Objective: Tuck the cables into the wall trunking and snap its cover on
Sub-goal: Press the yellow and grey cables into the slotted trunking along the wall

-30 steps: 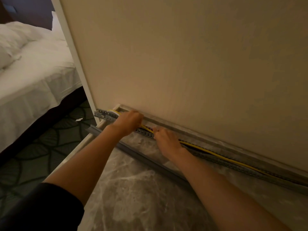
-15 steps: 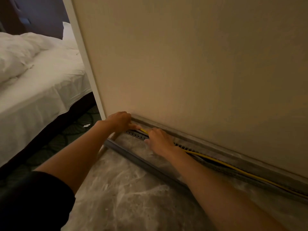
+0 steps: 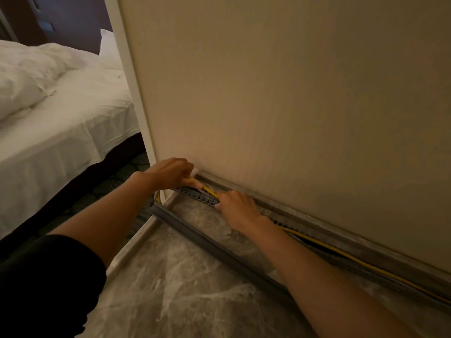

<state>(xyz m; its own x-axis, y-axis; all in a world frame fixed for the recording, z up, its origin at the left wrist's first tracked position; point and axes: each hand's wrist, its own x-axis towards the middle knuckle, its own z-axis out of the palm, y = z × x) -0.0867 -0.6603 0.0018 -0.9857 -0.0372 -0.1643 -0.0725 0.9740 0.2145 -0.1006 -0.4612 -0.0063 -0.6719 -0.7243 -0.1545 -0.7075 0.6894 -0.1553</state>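
Observation:
A grey slotted trunking (image 3: 199, 196) runs along the foot of the beige wall, on the marble floor. A yellow cable (image 3: 341, 252) lies along it, with a dark cable beside it. My left hand (image 3: 170, 173) presses on the trunking's left end, fingers closed over the yellow cable there. My right hand (image 3: 238, 209) sits just to its right, fingertips pinching the yellow cable against the slotted side. The grey cover strip (image 3: 207, 242) lies loose on the floor in front of the trunking, under my right forearm.
A marble skirting (image 3: 317, 220) runs above the trunking. The wall ends at a white corner edge (image 3: 131, 93) on the left. Beyond it stands a bed with white sheets (image 3: 48, 123) on patterned carpet. A pale threshold strip (image 3: 136, 242) borders the marble floor.
My view has shifted right and closer. My left hand has slid to the trunking's very end at the wall corner, and my right hand has stayed close beside it on the yellow cable.

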